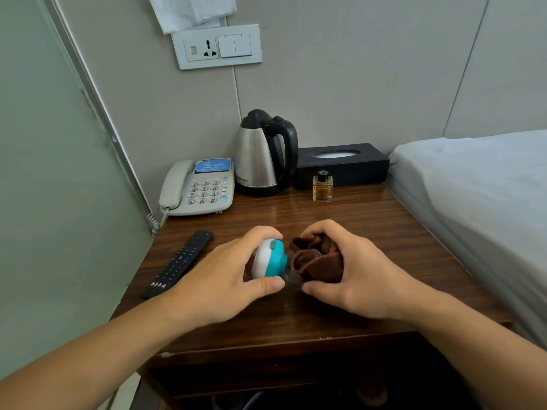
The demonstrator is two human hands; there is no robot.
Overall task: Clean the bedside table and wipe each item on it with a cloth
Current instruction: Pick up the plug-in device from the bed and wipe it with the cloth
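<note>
Hands (pixel 293 270) around bottle (pixel 269 258), cloth (pixel 316 258)

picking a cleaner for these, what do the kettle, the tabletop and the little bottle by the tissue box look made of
Kettle: brushed metal body, likely stainless steel, with soft reflections; black plastic-looking lid and handle.
Tabletop: dark wood grain under a glossy finish, possibly veneer or laminate.
Little bottle: clear glass, seemingly, amber liquid showing through, dark cap.

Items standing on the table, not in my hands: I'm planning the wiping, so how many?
5: black remote control front left, grey telephone back left, steel kettle behind, black tissue box back right, amber perfume bottle before it.
</note>
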